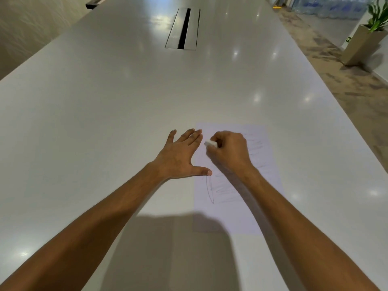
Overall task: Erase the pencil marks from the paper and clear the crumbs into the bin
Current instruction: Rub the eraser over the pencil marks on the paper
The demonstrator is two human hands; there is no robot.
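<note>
A sheet of pale paper (260, 181) with faint pencil scribbles lies on the white table (105, 114), right of centre. My left hand (180, 154) lies flat with fingers spread, its thumb and fingertips pressing on the paper's left edge. My right hand (230, 151) is curled over the upper part of the sheet and pinches a small white eraser (210, 143), whose tip points toward the left fingers. Fine pencil loops show below the left thumb. No bin is in view.
A metal cable hatch (183, 28) is set into the table farther back. The table's right edge runs diagonally beside a carpeted floor, where a tall planter (361, 45) with a green plant stands. A dark object (92, 5) sits at the far left table edge.
</note>
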